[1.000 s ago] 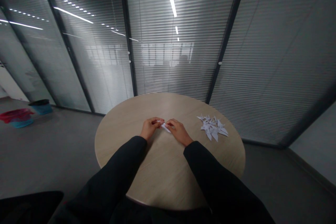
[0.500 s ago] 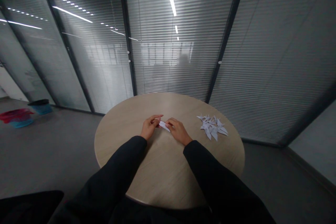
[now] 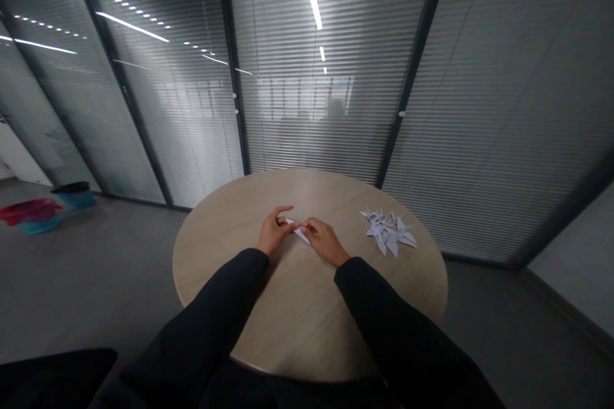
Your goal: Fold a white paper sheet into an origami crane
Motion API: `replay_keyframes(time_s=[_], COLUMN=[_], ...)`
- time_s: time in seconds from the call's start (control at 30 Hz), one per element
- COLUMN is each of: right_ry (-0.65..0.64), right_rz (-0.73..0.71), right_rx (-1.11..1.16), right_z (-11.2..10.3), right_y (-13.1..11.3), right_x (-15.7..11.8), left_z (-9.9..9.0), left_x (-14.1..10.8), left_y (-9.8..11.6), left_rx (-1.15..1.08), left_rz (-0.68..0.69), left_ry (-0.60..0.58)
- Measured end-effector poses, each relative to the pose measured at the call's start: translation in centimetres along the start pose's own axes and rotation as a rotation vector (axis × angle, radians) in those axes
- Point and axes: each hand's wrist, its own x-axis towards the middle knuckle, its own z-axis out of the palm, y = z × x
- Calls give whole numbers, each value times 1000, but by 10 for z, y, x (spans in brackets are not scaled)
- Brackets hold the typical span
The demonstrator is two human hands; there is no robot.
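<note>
Between my hands, over the middle of the round table, is a small folded piece of white paper (image 3: 303, 236), long and narrow. My left hand (image 3: 273, 230) pinches its left end between thumb and fingers, with the index finger stretched out above it. My right hand (image 3: 325, 239) grips the paper from the right, thumb and fingertips pressed together on it. The fingers cover part of the paper, so its full shape is hidden. To the right on the table lies a pile of white folded paper cranes (image 3: 389, 233), apart from my hands.
The round wooden table (image 3: 307, 319) stands against a glass wall with blinds (image 3: 311, 140). On the floor at the left are a blue bin with a red liner (image 3: 33, 214) and a blue bin with a black liner (image 3: 74, 195). A dark object (image 3: 52, 374) is at the lower left.
My left index finger has lifted and moved slightly left, away from the paper. The fingertips of my right hand have shifted a little left along the paper, which has turned slightly.
</note>
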Motion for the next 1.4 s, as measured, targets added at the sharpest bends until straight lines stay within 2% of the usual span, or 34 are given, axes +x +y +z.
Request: replay_keyframes(time_s=[0.3, 0.67, 1.03, 1.4], right_ry=[-40, -56, -55, -108], right_rz=[-37, -40, -43, 36], right_rx=[65, 77, 87, 117], right_z=[-1, -2, -3, -1], right_y=[-3, -1, -2, -3], right_x=[0, 1, 1, 1], left_z=[-2, -5, -5, -6], left_x=[2, 1, 1, 0], left_y=[-9, -10, -8, -11], left_rx=[15, 61, -2, 82], left_rz=[87, 101, 62, 134], left_ry=[-7, -30, -22, -22])
